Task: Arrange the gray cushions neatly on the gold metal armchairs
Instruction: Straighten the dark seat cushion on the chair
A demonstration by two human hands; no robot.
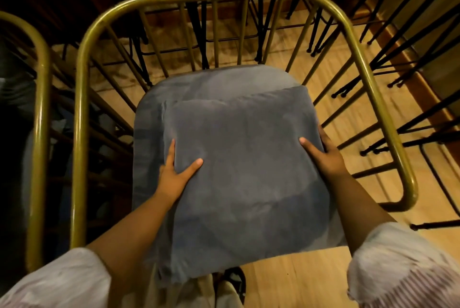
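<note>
While both hands grip it from opposite sides, the loose gray cushion (239, 170) lies over the gray seat pad (211, 81) of the gold metal armchair (368, 68), its near edge hanging past the seat front toward the person.

Left hand (174, 173): on the cushion's left edge, thumb spread wide onto the top face, forefinger stretched along the side seam; the other fingers are hidden, probably curled under. Fabric dimples at the thumb.

Right hand (328, 153): clasps the right edge, thumb on top, fingers (323, 138) wrapped round the side, close together. Pale sleeves pushed up both forearms.

Key relation: the cushion sits between the two hands, roughly square, no clear long axis. Its far edge runs slightly askew, right corner further back than left, and stops short of the back spindles, so a strip of seat pad shows beyond it. The backrest lies straight ahead of the fingertips. Both hands look about equally near; the right sits a little further up the cushion.

Judgement: placement in progress, not finished. Next move likely a push forward, or tipping it up against the back, with a small twist to square it.

A second gold chair frame (41, 83) stands just to the left; black metal legs (196, 24) crowd the wooden floor (298, 280) behind
</note>
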